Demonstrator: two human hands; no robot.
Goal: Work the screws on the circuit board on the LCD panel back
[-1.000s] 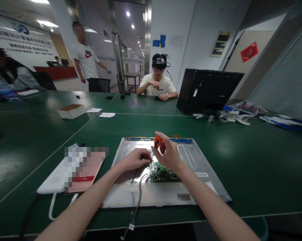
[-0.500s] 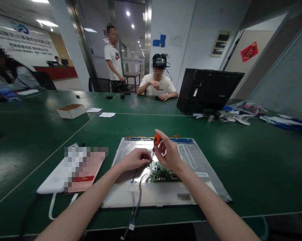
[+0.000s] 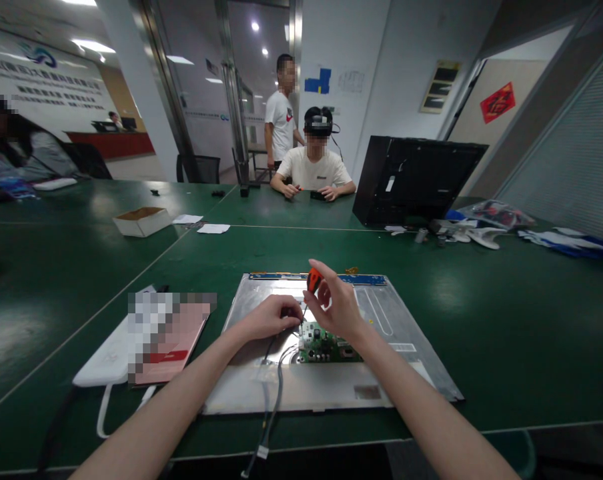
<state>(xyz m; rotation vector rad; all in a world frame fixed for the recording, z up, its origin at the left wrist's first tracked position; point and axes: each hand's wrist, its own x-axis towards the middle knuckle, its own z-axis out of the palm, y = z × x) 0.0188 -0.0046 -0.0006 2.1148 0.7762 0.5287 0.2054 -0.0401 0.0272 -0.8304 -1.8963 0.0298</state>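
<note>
A screwdriver (image 3: 313, 279) with an orange and black handle is gripped in my right hand (image 3: 337, 305), its thin shaft slanting down to the upper left corner of a green circuit board (image 3: 321, 348). My left hand (image 3: 274, 316) is closed beside that corner, thumb and fingers pinched near the screwdriver's tip. What they pinch, if anything, is hidden. The board lies on the back of a flat metal display panel (image 3: 406, 373) with a blue strip (image 3: 366, 280) along its far edge. Dark cables (image 3: 280, 387) run from the board over the panel's near edge.
To the left lie a white device (image 3: 106, 353) with a cable and a pink packet (image 3: 191, 333). Farther off stand an open white box (image 3: 142, 222) and a black monitor (image 3: 416, 183). A seated person (image 3: 314, 163) works across the green table (image 3: 506, 320); another stands behind.
My hands and the screwdriver stay almost in place, the handle shifting very slightly. The standing person has moved right, and the seated person's raised hand has come down to the table.
</note>
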